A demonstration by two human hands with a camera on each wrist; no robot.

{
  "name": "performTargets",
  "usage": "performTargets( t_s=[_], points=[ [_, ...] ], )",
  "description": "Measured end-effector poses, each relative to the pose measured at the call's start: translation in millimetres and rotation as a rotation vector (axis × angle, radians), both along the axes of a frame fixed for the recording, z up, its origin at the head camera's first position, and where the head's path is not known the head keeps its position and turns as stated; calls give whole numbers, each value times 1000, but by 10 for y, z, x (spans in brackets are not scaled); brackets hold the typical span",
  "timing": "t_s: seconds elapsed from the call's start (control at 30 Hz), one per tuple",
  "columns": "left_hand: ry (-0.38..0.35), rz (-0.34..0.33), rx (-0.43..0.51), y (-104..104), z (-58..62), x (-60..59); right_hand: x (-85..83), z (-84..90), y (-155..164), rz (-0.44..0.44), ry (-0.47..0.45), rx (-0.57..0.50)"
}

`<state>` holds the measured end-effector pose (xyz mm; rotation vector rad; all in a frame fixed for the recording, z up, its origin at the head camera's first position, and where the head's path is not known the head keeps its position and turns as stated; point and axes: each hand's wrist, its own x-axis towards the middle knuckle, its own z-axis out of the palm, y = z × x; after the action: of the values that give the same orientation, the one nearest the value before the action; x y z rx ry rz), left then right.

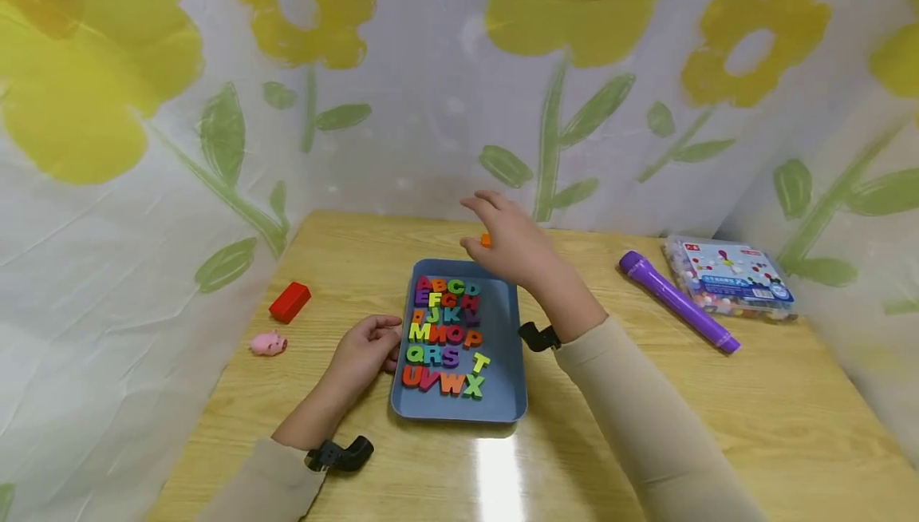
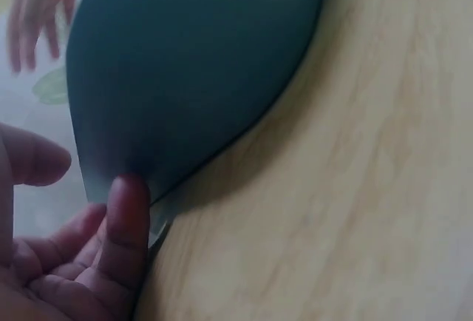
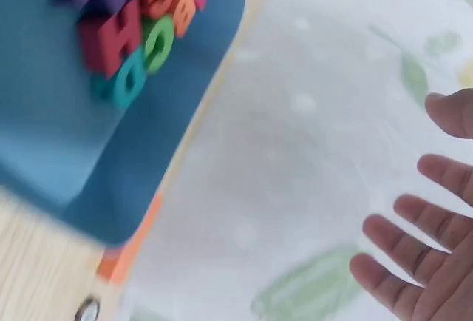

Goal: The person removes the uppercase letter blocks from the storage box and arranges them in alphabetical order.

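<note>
Orange is glimpsed just beneath the right hand (image 1: 511,241), where a small orange piece (image 1: 486,240) lies on the wooden table (image 1: 646,394) just beyond the far rim of the blue tray (image 1: 502,322). The right hand is held above it with fingers spread and relaxed, nothing gripped; in the right wrist view the fingers (image 3: 403,234) are seen straight and apart, and the orange piece (image 3: 129,251) shows just outside the tray's corner. The left hand (image 1: 366,350) is rested at the tray's left edge, fingers loosely curled, one fingertip (image 2: 129,217) touching the rim without clasping it. Inside the tray, coloured letters (image 1: 445,334) are laid in rows.

The orange piece is judged to be light, stiff and small, like the letters; it would best be pinched by its sides between thumb and forefinger, since it lies flat and could slide on the glossy table.

Further out are a red block (image 1: 290,301), a pink pig (image 1: 269,343), a purple marker (image 1: 675,301) and a clear box (image 1: 732,276)
</note>
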<state>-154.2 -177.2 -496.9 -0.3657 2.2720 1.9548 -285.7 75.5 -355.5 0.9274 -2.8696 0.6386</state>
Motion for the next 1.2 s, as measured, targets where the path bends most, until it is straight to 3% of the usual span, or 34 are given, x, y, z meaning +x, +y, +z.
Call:
performTargets(
  t_s=[0.2, 0.4, 0.5, 0.67, 0.87, 1.2],
  points=[
    [20, -15, -24, -34, -27, 25, -156, -194, -505, 84, -37, 137],
    [39, -31, -46, -35, -33, 27, -226, -498, -749, 104, -227, 279],
    [48, -30, -49, -32, -34, 23, -223, -580, -814, 71, -267, 297],
    [70, -28, -36, -46, -39, 37, -240, -686, -912, 32, -237, 342],
    [77, -34, -40, -39, -42, 48, -231, -731, -944, 0, -266, 368],
    [76, -29, -69, -45, -70, 28, -272, -792, -970, 15, -325, 330]
  ],
)
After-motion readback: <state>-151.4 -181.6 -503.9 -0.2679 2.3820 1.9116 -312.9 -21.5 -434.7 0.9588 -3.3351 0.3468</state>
